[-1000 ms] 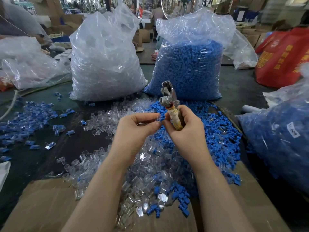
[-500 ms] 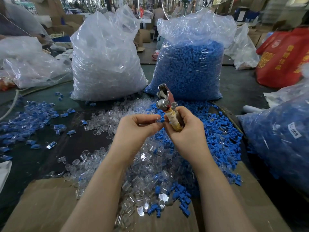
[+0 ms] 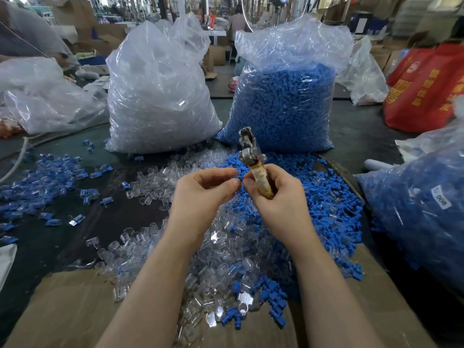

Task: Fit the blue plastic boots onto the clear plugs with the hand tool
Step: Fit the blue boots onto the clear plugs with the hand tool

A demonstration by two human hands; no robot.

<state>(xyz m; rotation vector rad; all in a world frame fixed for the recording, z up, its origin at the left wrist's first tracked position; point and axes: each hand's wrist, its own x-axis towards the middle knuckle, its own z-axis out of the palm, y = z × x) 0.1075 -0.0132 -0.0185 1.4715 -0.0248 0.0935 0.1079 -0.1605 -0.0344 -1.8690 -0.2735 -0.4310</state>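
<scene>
Two bare hands meet above a worktable [image 3: 130, 214] strewn with small plastic parts. The right hand [image 3: 281, 204] is curled around the tape-wrapped handle of a hand tool [image 3: 253, 167], held upright with its metal head sticking up above the fist. The left hand [image 3: 200, 197] has its thumb and forefinger drawn together, tips almost touching the right hand's fingertips; something small seems to be pinched there, but it is too tiny to make out.

Directly beneath both hands and toward the person lies a heap of clear plugs [image 3: 221, 267]. Under and to the right of the right hand spreads a heap of blue boots [image 3: 326, 209]. Far to the left of the left hand lies a scatter of blue and clear pieces [image 3: 45, 179]. Beyond the hands stand two large plastic sacks: one of clear parts [image 3: 158, 96] past the left hand, one of blue parts [image 3: 283, 104] behind the tool's head. A third bag of blue parts [image 3: 421, 209] sits at the far right.
</scene>
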